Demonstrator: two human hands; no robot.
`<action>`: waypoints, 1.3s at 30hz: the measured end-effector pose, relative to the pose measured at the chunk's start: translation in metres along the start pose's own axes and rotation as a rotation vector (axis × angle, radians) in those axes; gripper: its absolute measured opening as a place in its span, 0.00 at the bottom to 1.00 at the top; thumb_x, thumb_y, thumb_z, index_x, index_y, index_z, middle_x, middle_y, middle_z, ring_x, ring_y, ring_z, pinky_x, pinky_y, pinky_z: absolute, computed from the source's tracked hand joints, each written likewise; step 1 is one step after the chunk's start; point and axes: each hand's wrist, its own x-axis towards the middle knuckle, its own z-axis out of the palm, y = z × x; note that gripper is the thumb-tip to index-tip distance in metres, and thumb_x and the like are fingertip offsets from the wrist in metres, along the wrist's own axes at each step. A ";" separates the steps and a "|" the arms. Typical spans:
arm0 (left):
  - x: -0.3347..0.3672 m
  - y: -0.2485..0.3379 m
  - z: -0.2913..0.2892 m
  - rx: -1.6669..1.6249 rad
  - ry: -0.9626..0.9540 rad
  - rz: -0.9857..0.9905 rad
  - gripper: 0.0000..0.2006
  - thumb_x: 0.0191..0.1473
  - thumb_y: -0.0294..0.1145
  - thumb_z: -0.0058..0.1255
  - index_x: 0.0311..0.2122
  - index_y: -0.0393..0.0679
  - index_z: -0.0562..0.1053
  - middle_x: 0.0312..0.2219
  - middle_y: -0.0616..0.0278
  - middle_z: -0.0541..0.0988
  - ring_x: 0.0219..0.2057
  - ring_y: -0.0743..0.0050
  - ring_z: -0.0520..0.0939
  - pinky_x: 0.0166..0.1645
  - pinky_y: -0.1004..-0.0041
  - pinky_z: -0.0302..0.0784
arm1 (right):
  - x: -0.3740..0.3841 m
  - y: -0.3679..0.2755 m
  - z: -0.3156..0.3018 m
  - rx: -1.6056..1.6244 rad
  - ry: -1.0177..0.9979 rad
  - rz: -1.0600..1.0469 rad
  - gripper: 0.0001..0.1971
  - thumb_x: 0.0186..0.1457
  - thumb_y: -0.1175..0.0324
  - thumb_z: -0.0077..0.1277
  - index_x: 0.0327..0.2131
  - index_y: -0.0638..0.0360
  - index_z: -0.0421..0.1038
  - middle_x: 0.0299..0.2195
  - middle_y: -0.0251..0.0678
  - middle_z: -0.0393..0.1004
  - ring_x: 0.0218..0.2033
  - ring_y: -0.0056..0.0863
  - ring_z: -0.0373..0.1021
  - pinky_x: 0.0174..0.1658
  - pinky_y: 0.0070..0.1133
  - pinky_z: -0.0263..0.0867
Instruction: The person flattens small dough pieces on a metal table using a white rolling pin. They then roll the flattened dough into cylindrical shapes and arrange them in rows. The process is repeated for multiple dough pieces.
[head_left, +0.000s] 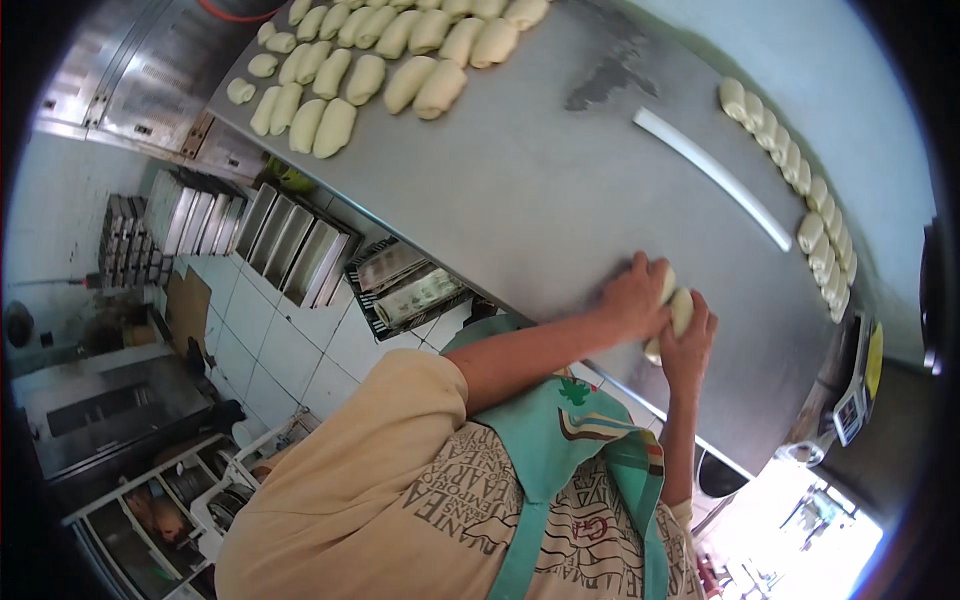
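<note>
Close to the near edge of the steel table, my left hand (637, 303) and my right hand (688, 340) are together over pale dough pieces. One dough piece (682, 311) shows between my hands, against the right fingers. Another bit of dough (668, 284) shows beside the left fingertips, and a third (653, 350) peeks out below the hands. Both hands have curled fingers closed around dough; their palms are hidden. Beyond them a long white rod (712, 178) lies on the table.
Many rolled dough pieces (394, 85) lie at the table's far left. More dough rolls (790, 160) line the wall side at right. A scale (850, 410) stands past the right end. Metal loaf pans (290, 245) and a black crate (385, 330) are below the table's left edge.
</note>
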 end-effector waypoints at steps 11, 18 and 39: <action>-0.033 -0.154 -0.235 -0.333 0.541 0.134 0.25 0.58 0.31 0.60 0.60 0.40 0.70 0.42 0.53 0.81 0.39 0.63 0.84 0.46 0.66 0.82 | 0.033 -0.096 -0.011 0.117 0.126 0.067 0.29 0.63 0.62 0.57 0.64 0.59 0.64 0.57 0.45 0.69 0.52 0.37 0.70 0.52 0.33 0.70; -0.072 -0.329 -0.468 -0.079 1.265 -0.162 0.23 0.54 0.30 0.61 0.56 0.39 0.72 0.32 0.63 0.81 0.31 0.74 0.82 0.38 0.71 0.80 | 0.075 -0.236 0.083 0.256 -0.147 -0.484 0.24 0.58 0.74 0.58 0.58 0.59 0.69 0.50 0.40 0.74 0.43 0.30 0.72 0.45 0.27 0.72; -0.006 -0.612 -0.700 0.664 1.087 -0.909 0.38 0.62 0.64 0.37 0.66 0.43 0.66 0.66 0.37 0.63 0.67 0.33 0.62 0.68 0.42 0.58 | 0.113 -0.289 0.198 -0.029 -0.084 -0.708 0.16 0.53 0.64 0.59 0.44 0.58 0.73 0.35 0.41 0.73 0.34 0.42 0.71 0.38 0.37 0.67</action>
